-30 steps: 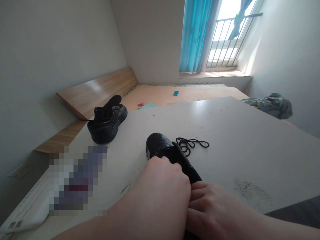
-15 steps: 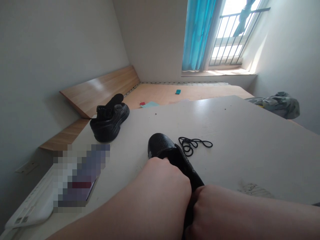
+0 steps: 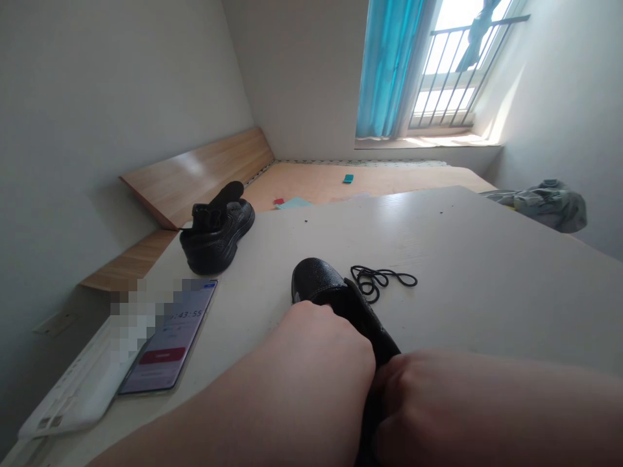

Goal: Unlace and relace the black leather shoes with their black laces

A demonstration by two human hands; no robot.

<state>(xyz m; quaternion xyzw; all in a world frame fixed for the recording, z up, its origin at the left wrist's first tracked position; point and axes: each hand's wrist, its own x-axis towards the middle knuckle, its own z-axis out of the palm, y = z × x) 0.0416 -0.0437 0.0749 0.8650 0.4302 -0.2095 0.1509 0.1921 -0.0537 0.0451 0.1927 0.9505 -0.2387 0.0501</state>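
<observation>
My left hand (image 3: 321,344) lies curled over the middle of a black leather shoe (image 3: 315,282), whose toe points away from me on the white table (image 3: 462,259). My right hand (image 3: 428,402) closes on the shoe's near end, right against my left hand. The shoe's rear part is mostly hidden by both hands. A thin black lace (image 3: 374,280) lies coiled on the table just right of the toe, touching neither hand. Farther off stands a second black shoe (image 3: 217,243), its tongue sticking up.
A smartphone (image 3: 168,340) showing a timer lies left of my left forearm, beside a white flat object (image 3: 73,389) at the table's left edge. Beyond the table are a wooden bed base (image 3: 341,183), a grey cloth bundle (image 3: 549,207) and a window with a blue curtain (image 3: 389,65).
My right hand has gone from spread fingers to a closed grip on the shoe's near end, moving up and left. The view has drifted slightly, and the lace and other shoe have not moved.
</observation>
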